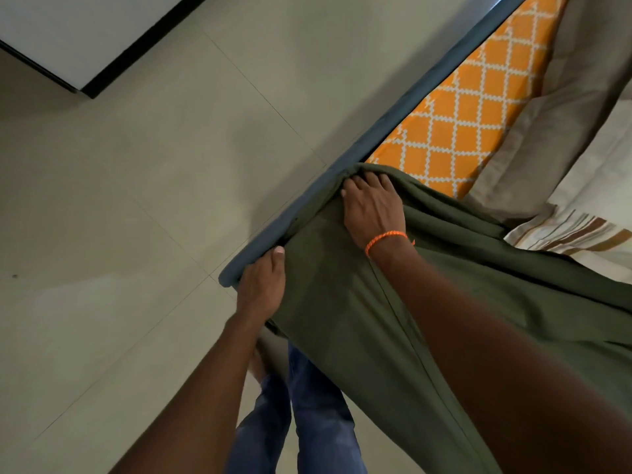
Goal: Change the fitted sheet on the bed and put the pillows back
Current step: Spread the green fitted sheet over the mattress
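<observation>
A white cabinet (85, 32) with a dark base edge stands at the far left on the pale tiled floor (119, 200). Moving right, the left hand (261, 285) grips the corner of the blue-grey bed frame (307, 203), thumb up on top and fingers curled around the edge, touching the olive green fitted sheet (342, 302) draped over that corner. Below, legs in blue jeans (307, 415) stand beside the bed. Farther right, the right hand (371, 206), with an orange thread bracelet (386, 239) at the wrist, presses bunched sheet down with curled fingers against the frame. Beyond it lies the orange lattice-patterned mattress (455, 121), then a beige pillow (564, 107) and a striped pillow (578, 234).
</observation>
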The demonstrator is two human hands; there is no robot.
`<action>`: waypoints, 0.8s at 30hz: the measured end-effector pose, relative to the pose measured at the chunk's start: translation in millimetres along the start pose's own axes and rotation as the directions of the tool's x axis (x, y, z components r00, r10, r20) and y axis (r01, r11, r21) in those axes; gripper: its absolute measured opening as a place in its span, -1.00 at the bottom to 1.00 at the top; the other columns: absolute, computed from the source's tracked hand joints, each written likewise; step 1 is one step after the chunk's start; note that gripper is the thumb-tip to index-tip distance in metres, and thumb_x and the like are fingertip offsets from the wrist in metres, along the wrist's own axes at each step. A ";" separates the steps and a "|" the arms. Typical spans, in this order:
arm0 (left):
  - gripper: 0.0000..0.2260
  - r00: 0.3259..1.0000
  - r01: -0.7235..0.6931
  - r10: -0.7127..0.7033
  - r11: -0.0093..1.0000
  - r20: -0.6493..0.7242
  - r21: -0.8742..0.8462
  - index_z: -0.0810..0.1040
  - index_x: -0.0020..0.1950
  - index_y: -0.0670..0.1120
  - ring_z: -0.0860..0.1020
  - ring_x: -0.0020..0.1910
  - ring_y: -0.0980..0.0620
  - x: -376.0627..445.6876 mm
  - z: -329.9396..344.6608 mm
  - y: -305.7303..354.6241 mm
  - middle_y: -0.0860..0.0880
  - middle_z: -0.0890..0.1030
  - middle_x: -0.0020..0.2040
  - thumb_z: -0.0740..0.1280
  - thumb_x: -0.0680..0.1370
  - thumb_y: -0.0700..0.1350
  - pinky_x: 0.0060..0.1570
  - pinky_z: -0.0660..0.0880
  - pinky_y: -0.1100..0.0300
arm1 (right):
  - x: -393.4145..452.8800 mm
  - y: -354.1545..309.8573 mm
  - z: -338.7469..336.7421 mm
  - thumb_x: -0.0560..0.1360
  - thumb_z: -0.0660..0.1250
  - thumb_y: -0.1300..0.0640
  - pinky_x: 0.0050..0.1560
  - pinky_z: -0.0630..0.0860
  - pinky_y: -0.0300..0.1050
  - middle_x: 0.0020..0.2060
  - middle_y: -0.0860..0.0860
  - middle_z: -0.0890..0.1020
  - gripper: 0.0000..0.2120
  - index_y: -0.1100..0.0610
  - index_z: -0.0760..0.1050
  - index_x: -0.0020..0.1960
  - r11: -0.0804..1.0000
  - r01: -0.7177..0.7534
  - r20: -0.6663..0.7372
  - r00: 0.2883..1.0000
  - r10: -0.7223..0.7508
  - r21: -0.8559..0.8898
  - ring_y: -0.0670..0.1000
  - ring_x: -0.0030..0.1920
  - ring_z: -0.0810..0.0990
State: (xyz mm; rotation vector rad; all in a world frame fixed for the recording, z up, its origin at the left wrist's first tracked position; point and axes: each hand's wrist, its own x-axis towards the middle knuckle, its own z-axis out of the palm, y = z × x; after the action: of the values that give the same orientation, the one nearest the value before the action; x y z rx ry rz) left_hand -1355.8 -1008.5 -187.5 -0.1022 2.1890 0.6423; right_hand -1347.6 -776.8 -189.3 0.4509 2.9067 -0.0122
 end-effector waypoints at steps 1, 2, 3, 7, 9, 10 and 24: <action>-0.49 0.999 0.036 -0.036 0.999 0.005 -0.011 0.63 0.14 -0.12 0.57 0.06 -0.11 5.1 -5.4 -1.2 0.02 0.59 -0.08 -0.02 0.77 0.15 0.05 0.40 0.07 | 6.9 0.1 -2.9 0.69 0.07 0.09 0.26 0.38 0.12 0.00 0.10 0.69 -0.71 0.09 0.56 0.02 1.000 0.002 0.037 0.999 -0.002 -0.018 0.18 0.13 0.54; -0.48 0.999 0.044 -0.044 0.999 0.011 0.008 0.64 0.08 -0.14 0.55 -0.01 -0.09 10.1 -10.2 -3.1 0.01 0.56 -0.15 -0.02 0.77 0.14 0.00 0.37 0.08 | 14.4 0.0 -4.7 0.67 0.06 0.11 0.26 0.37 0.13 -0.05 0.11 0.69 -0.69 0.10 0.56 -0.04 0.999 0.009 0.082 0.997 -0.005 -0.038 0.19 0.09 0.55; -0.45 0.999 0.026 -0.027 0.999 0.024 0.047 0.64 0.07 -0.18 0.53 -0.05 -0.09 14.5 -13.3 -4.9 -0.03 0.56 -0.16 -0.02 0.77 0.13 -0.02 0.37 0.07 | 21.6 0.4 -6.4 0.65 0.05 0.12 0.25 0.36 0.13 -0.09 0.13 0.70 -0.67 0.11 0.57 -0.07 0.998 0.023 0.132 0.991 -0.015 -0.059 0.20 0.06 0.56; -0.53 0.977 -0.180 0.200 0.957 -0.068 0.228 0.62 -0.06 -0.15 0.62 -0.12 -0.17 9.2 -10.7 8.6 -0.11 0.63 -0.19 0.02 0.78 0.05 -0.17 0.46 0.04 | 54.2 1.1 -13.5 0.63 0.06 0.15 0.26 0.32 0.03 0.01 0.10 0.72 -0.64 0.11 0.65 0.01 0.991 0.077 0.278 0.960 -0.044 -0.111 0.14 0.09 0.63; -0.70 0.897 -0.336 0.379 0.919 -0.229 0.206 0.67 0.17 -0.12 0.67 0.01 -0.17 -4.8 1.8 33.4 -0.16 0.71 0.00 0.14 0.75 -0.10 -0.05 0.58 -0.01 | 65.3 5.9 -20.2 0.65 0.05 0.12 0.33 0.30 0.00 0.15 0.08 0.70 -0.63 0.10 0.64 0.13 0.996 0.069 0.358 0.933 -0.043 -0.062 0.10 0.22 0.61; -0.71 0.858 -0.419 0.448 0.893 -0.249 0.162 0.63 0.32 -0.13 0.64 0.17 -0.13 -9.1 10.3 46.2 -0.16 0.69 0.18 0.16 0.73 -0.15 0.14 0.59 -0.03 | 69.6 10.8 -21.6 0.68 0.05 0.09 0.37 0.29 0.00 0.22 0.08 0.67 -0.63 0.10 0.62 0.20 0.997 0.073 0.407 0.912 -0.051 -0.038 0.11 0.29 0.58; -0.33 0.927 -0.375 0.362 0.873 0.099 0.313 0.03 0.71 -0.11 0.26 0.61 -0.15 36.2 44.3 106.8 -0.15 0.20 0.67 0.19 0.70 0.11 0.53 0.28 -0.10 | -90.3 -12.3 37.4 0.61 0.25 0.24 0.59 0.20 0.15 0.59 0.14 0.33 -0.50 0.21 0.36 0.55 0.924 -0.083 -0.171 0.973 0.157 0.372 0.15 0.60 0.27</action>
State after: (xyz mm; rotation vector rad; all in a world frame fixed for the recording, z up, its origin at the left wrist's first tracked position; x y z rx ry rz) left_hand -1378.4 -889.6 -193.7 0.5120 2.2656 0.4684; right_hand -1259.8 -817.0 -208.4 0.7298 3.0687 -0.5248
